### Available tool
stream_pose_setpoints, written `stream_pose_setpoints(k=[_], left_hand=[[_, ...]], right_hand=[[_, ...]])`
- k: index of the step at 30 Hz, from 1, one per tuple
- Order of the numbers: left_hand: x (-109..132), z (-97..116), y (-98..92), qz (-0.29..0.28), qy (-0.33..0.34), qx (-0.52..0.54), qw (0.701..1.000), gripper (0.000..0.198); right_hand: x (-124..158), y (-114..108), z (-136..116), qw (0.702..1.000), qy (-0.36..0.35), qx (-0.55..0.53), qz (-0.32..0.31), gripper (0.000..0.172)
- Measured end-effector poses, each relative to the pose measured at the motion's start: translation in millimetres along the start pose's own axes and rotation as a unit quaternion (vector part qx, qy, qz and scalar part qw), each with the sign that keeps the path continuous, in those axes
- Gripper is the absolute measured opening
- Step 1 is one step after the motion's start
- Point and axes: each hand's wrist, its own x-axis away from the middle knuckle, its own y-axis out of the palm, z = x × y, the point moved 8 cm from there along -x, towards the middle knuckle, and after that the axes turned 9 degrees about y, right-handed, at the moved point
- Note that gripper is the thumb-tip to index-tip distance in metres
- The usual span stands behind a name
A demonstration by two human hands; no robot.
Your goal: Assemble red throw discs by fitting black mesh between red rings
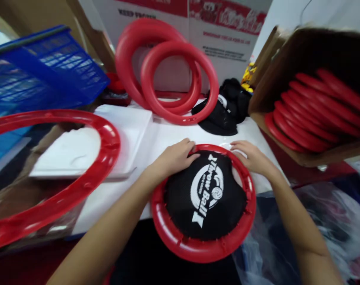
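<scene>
A red plastic ring (194, 251) lies in front of me, its near side reaching over the table edge. Black fabric (180, 198) printed "Throw Ball" in white covers most of its inside and hooks onto the rim in places. At the upper right a gap shows between fabric and rim. My left hand (176, 158) is closed at the upper left rim, thumb on the fabric edge. At the upper right, my right hand (252, 158) curls its fingers over the rim. Behind them lies a pile of black fabric pieces (231, 107).
Two red rings (180, 45) lean against a white printed carton (227, 43). On the right, a cardboard box (260, 95) holds several red rings (313, 107). A large red ring half (108, 150) juts in from the left, near white flat pieces (135, 122) and a blue basket (63, 67).
</scene>
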Motion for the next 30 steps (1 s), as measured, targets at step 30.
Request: stream_pose_setpoints(k=[30], left_hand=[[-12.6,26.3,11.3,-0.007,0.144,0.126,0.981,0.021]], right_hand=[[-6.7,42.1,-29.8,0.981,0.039,-0.133,-0.135,0.015]])
